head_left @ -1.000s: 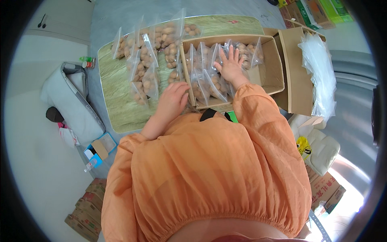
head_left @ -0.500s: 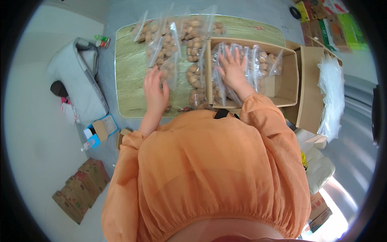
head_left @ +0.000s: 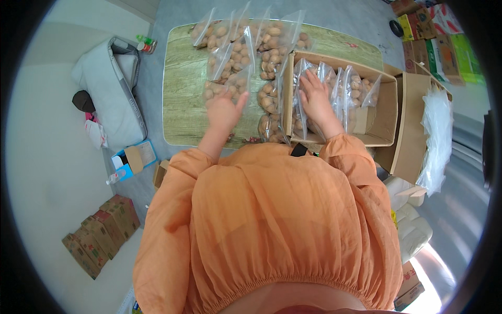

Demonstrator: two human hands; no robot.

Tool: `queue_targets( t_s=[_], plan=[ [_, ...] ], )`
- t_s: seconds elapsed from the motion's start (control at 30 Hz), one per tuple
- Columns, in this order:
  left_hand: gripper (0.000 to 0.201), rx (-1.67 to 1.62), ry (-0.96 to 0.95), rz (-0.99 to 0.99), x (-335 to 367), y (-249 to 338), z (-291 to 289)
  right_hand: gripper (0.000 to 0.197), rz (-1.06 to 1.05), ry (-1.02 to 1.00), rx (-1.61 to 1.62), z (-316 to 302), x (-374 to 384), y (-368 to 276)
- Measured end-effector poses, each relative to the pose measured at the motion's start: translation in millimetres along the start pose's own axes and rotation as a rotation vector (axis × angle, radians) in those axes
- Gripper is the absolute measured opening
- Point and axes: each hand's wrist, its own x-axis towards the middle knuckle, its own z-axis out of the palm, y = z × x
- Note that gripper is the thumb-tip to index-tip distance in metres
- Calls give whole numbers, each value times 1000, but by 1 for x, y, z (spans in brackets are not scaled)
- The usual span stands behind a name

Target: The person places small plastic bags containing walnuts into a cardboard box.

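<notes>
My left hand (head_left: 222,115) is at the near end of a clear plastic bag of walnuts (head_left: 241,81) on the table, its thumb spread apart and its fingertips against the bag. No firm grip on it shows. Inside the open cardboard box (head_left: 386,107), my right hand (head_left: 319,104) lies with outstretched fingers on the leftmost bags of walnuts. Several such bags (head_left: 351,91) stand side by side in the box, and part of its bottom shows at the right. More walnut bags (head_left: 269,99) line the table just left of the box.
The green wood-grain table (head_left: 183,99) carries the box and bags. To its right, a second carton (head_left: 410,123) has clear plastic bags (head_left: 435,141) over its edge. A grey folded item (head_left: 107,94) and a blue box (head_left: 123,172) lie left. Folded cartons (head_left: 104,230) lean lower left.
My left hand has shifted right, up to the near end of the walnut bag. My right hand remains on the bags in the box, its fingers closer together. The whole view has shifted slightly.
</notes>
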Motion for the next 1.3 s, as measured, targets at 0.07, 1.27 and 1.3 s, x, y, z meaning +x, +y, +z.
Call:
queue_targets(
  t_s=[0.07,1.27,1.3],
  plan=[
    [53,159,149,125,-7,6,13,42,18,26,21,-1,-5,-6],
    [44,-1020,-627,826,-22,291,-91,38,384,701,785,-235,-123,47],
    [48,-1079,-685,766,-21,297,-61,38,453,674,726,-231,-129,69]
  ],
)
